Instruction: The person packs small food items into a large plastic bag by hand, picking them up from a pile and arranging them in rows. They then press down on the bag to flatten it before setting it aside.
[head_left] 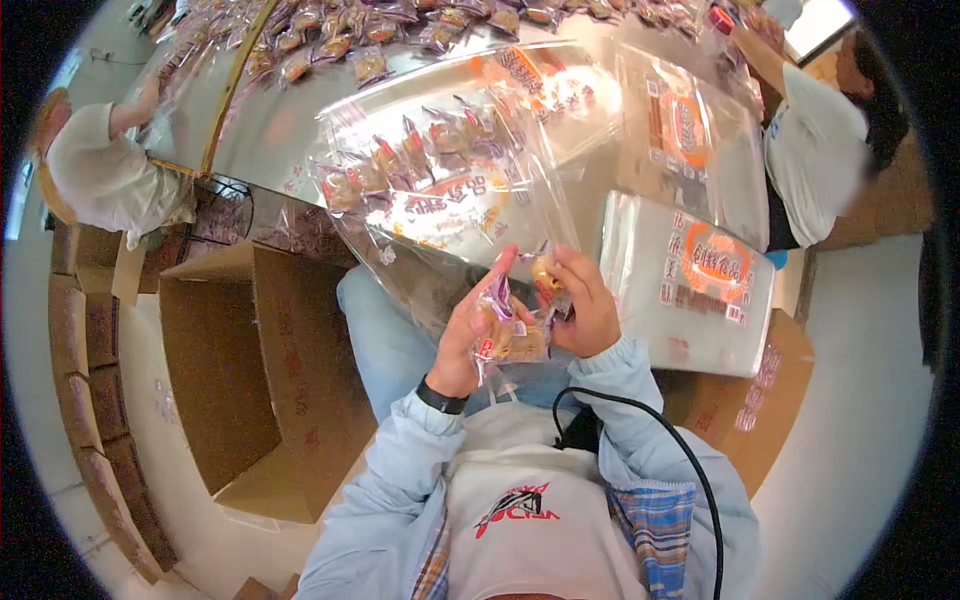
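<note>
Both hands are close together in front of my chest, over the near edge of a large clear printed bag [440, 205]. My left hand [467, 345], with a black band at the wrist, is closed on small wrapped snacks [497, 335] in clear and purple film. Fingers of my right hand [590, 305] are bent round another wrapped snack [546, 275] with a yellowish filling. Inside or under the large bag's film lies a row of several similar snacks [415, 145]; which of the two cannot be made out.
Many wrapped snacks [365, 65] lie across the table's far side. A stack of printed bags [690, 285] is at the right. An open cardboard box [265, 380] stands at the left. Two people, one left [100, 165], one right [820, 150], are at the table. A black cable crosses my right sleeve.
</note>
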